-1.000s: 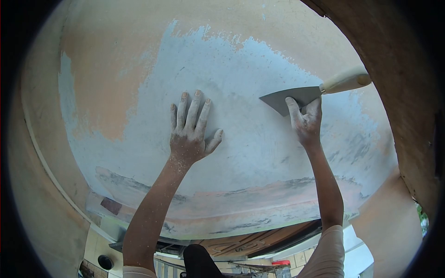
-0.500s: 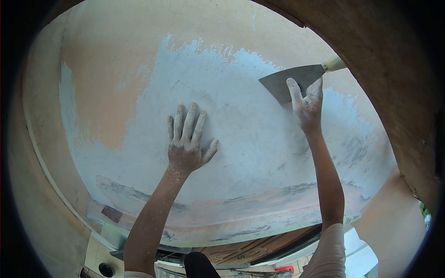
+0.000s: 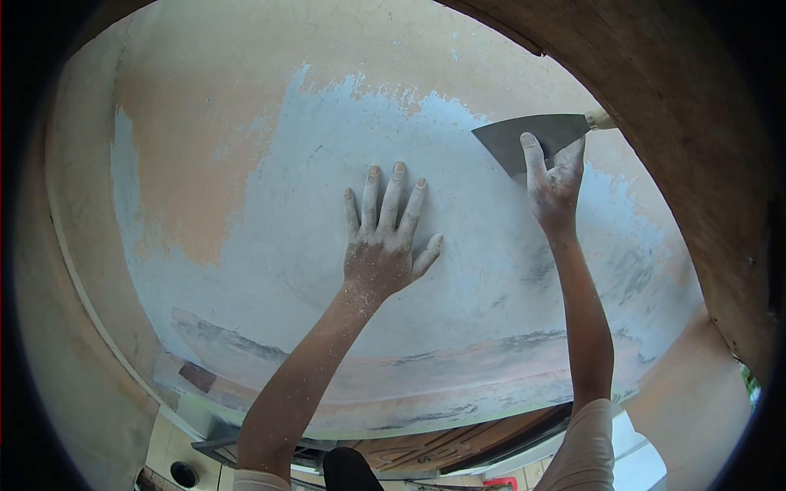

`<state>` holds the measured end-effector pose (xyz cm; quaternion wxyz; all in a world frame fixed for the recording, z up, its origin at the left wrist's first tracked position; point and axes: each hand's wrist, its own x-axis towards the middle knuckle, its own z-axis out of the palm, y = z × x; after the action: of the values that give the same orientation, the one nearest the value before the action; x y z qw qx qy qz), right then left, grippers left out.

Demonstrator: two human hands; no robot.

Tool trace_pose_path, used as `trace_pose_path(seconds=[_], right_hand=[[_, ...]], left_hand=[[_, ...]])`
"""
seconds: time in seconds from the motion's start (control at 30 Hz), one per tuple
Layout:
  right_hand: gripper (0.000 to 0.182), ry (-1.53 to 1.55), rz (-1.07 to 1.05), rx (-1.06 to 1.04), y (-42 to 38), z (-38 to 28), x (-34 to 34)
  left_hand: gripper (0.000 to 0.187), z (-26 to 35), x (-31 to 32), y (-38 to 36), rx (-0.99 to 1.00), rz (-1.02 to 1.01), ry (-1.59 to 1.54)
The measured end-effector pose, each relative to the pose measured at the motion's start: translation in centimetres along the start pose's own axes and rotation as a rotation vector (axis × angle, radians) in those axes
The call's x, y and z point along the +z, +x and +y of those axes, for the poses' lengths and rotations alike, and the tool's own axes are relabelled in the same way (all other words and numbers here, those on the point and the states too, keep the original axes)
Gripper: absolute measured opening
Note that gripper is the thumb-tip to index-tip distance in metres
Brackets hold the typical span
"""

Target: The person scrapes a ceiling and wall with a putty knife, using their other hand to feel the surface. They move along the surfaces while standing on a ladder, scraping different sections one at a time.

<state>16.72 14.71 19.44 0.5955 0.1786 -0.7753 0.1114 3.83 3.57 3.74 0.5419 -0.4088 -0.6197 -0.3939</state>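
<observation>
Across the big blue patch, the left hand has moved closer to the scraper. I see it spread wide on the patch, holding nothing. The right hand pinches the scraper by its grey blade, at the patch's top right edge.

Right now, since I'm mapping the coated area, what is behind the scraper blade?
Pale coating shows below the scraper blade, beige wall above; the surface directly behind, and any fingers of the right hand there, are covered.
</observation>
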Motion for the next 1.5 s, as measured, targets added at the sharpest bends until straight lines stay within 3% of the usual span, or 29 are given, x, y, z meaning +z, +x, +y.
trace_pose_path(seconds=[0.03, 0.13, 0.23, 0.27, 0.4, 0.5, 0.6, 0.7, 0.73, 0.83, 0.87, 0.97, 1.1, 1.13, 1.23, 1.37, 1.4, 1.5], right_hand=[[0.054, 0.01, 0.046, -0.023, -0.1, 0.0, 0.0], [0.051, -0.134, -0.084, -0.02, 0.1, -0.2, -0.4], [0.046, -0.043, -0.017, -0.051, 0.7, -0.1, -0.4], [0.043, -0.093, -0.108, 0.039, 0.4, -1.0, -0.5], [0.04, -0.05, 0.058, 0.009, 0.6, -0.9, -0.1], [0.038, -0.143, -0.087, -0.02, 0.4, -1.1, -0.3], [0.041, 0.008, 0.016, 0.028, 0.7, -0.6, -0.3], [0.043, -0.108, -0.17, 0.053, -0.1, -1.1, -0.1], [0.043, -0.008, -0.057, 0.026, 0.2, -0.7, 0.2], [0.041, -0.015, -0.089, -0.048, 0.9, -0.5, 0.3], [0.041, -0.064, -0.162, 0.064, 0.5, -1.4, 0.3], [0.041, 0.036, 0.033, 0.087, 1.1, -1.1, 0.4], [0.042, -0.065, -0.076, -0.089, 0.8, -0.5, 0.6], [0.045, 0.032, 0.013, -0.015, 1.1, -0.9, 0.6], [0.046, -0.087, -0.176, 0.031, 0.7, -1.5, 0.2], [0.043, 0.022, 0.002, 0.015, 0.9, -1.1, 0.6], [0.041, -0.08, -0.125, -0.099, 1.0, -0.8, 0.6], [0.039, -0.082, 0.012, -0.043, 1.2, -1.2, 1.1]], left_hand=[[0.069, 0.0, 0.0, -0.2, 0.011, -0.008, -0.007], [0.069, -0.4, 0.1, -0.2, 0.034, -0.003, -0.018], [0.069, -0.4, 0.0, -0.4, 0.029, -0.012, -0.033], [0.069, -0.4, 0.0, -0.5, 0.027, -0.013, -0.032], [0.068, -0.6, 0.1, -0.6, 0.031, -0.011, -0.038], [0.068, -0.6, 0.1, -0.6, 0.032, -0.012, -0.025], [0.067, -0.6, 0.1, -0.7, 0.031, -0.018, -0.031], [0.068, -0.6, 0.0, -0.7, 0.036, -0.015, -0.024], [0.067, -0.6, 0.0, -0.7, 0.032, -0.013, -0.017], [0.065, -0.5, -0.1, -0.7, 0.021, -0.011, -0.01], [0.065, -0.6, 0.0, -0.7, 0.022, -0.01, -0.009], [0.065, -0.7, -0.1, -0.8, 0.026, -0.011, -0.007], [0.068, -0.7, 0.0, -0.8, 0.032, -0.026, -0.027], [0.068, -0.7, 0.0, -0.9, 0.033, -0.022, -0.034], [0.067, -0.7, 0.0, -0.8, 0.03, -0.008, -0.041], [0.067, -0.6, -0.1, -0.9, 0.036, -0.02, -0.035], [0.068, -0.7, -0.1, -0.8, 0.037, -0.014, -0.031], [0.068, -0.8, 0.0, -0.9, 0.038, -0.013, -0.041]])
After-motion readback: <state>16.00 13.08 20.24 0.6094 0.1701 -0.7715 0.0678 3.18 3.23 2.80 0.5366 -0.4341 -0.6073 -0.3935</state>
